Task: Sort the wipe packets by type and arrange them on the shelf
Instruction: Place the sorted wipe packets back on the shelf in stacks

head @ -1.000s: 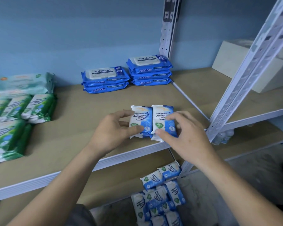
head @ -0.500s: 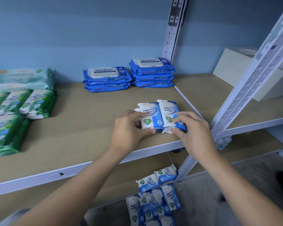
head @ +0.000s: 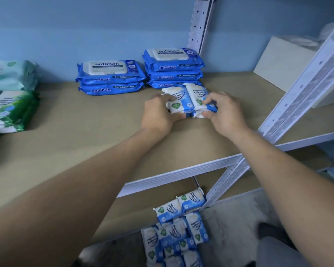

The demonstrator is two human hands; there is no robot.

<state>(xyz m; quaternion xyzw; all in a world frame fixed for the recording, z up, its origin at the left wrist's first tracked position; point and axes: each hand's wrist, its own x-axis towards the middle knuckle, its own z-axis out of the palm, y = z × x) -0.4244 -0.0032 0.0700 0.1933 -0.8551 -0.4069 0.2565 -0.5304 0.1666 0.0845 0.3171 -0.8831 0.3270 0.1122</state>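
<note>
1. The two small packets (head: 183, 101), white and blue, lie side by side, long edges touching, on the shelf (head: 85, 143). They sit deep on the board, just in front of the right-hand stack of three blue packs (head: 174, 68); whether they touch it cannot be told.
2. A second ago the same pair was near the shelf's front edge; it has since slid back towards the wall.
3. The left hand (head: 159, 114) grips the left packet, fingers curled over its outer side and thumb at its near end.
4. The right hand (head: 225, 112) pinches the right packet, fingers on top and thumb under the near end. Both hands have kept this hold throughout.
5. To the left of the three-high stack stands a stack of two blue packs (head: 110, 78), unmoved.
6. Green packets (head: 12, 110) lie at the shelf's far left, with a pale green pack (head: 10, 76) behind them.
7. Below the shelf's front edge more small white-and-blue packets lie in a loose pile (head: 179, 226).
8. A white box (head: 285, 62) stands on the neighbouring shelf to the right.
</note>
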